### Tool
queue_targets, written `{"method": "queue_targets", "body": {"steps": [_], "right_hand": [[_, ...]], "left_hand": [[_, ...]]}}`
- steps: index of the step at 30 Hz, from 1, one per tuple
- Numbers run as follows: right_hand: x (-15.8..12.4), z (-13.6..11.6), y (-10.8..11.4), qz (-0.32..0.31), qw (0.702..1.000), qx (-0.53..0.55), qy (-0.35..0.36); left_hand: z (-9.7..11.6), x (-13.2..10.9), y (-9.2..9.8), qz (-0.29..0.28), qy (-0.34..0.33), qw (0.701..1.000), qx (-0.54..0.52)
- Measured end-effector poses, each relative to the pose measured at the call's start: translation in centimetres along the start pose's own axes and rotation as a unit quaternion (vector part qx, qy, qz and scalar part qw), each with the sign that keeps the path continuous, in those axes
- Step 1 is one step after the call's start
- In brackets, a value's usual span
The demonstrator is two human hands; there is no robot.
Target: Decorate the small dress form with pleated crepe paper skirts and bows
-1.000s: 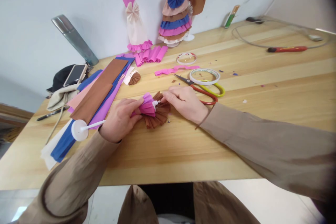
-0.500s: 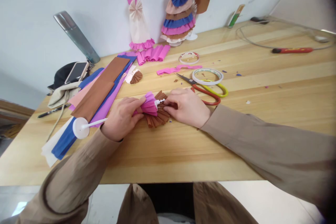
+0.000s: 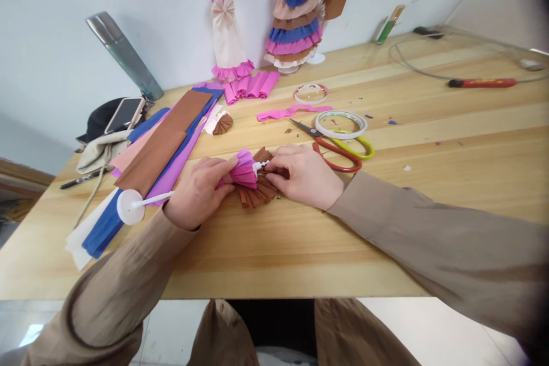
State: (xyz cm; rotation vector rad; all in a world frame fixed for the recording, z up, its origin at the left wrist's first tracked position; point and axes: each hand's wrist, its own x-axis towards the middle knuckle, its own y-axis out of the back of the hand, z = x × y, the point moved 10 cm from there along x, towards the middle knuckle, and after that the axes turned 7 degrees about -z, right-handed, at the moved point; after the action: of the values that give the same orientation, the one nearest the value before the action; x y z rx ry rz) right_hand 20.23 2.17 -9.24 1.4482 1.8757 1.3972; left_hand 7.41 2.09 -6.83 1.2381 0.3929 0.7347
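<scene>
My left hand (image 3: 195,190) is closed around a small white doll stand (image 3: 128,206) lying on its side, gripping it at a pink pleated paper ruffle (image 3: 242,169). The stand's round base pokes out to the left of that hand. My right hand (image 3: 305,174) pinches a brown pleated paper ruffle (image 3: 259,190) against the stand's white tip, right beside the pink one. Both hands rest on the wooden table (image 3: 300,240).
Sheets of brown, purple, blue and pink crepe paper (image 3: 163,143) lie to the left. Red and yellow scissors (image 3: 338,148) and a tape roll (image 3: 341,123) sit behind my right hand. Two dressed paper dolls (image 3: 295,23) stand at the wall. A phone (image 3: 124,114) lies far left.
My right hand has slid a little to the right and closed more onto the brown ruffle. The left hand keeps its grip; the view shifted slightly.
</scene>
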Motion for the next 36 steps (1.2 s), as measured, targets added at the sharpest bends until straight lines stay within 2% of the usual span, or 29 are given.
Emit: {"method": "queue_targets", "body": {"steps": [9, 13, 20, 26, 32, 36], "right_hand": [[0.6, -1.0, -0.5, -0.022, 0.999, -0.026, 0.008], [0.6, -1.2, -0.4, -0.008, 0.999, -0.042, 0.017], [0.5, -2.1, -0.3, 0.012, 0.995, -0.077, 0.06], [0.6, -3.0, -0.8, -0.005, 0.99, -0.093, 0.109], [0.0, -1.8, -0.4, -0.026, 0.995, -0.058, 0.079], [-0.5, -1.3, 0.7, 0.008, 0.997, -0.042, 0.065]], "left_hand": [[0.3, 0.0, 0.0, -0.001, 0.005, 1.0, 0.015], [0.3, 0.0, 0.0, 0.002, 0.001, 1.0, 0.016], [0.2, 0.0, -0.2, -0.01, 0.008, 1.0, 0.009], [0.4, -0.1, 0.0, -0.002, 0.004, 1.0, 0.007], [-0.1, 0.0, 0.0, 0.011, 0.007, 1.0, -0.01], [-0.1, 0.0, -0.1, 0.005, 0.015, 1.0, -0.008]]}}
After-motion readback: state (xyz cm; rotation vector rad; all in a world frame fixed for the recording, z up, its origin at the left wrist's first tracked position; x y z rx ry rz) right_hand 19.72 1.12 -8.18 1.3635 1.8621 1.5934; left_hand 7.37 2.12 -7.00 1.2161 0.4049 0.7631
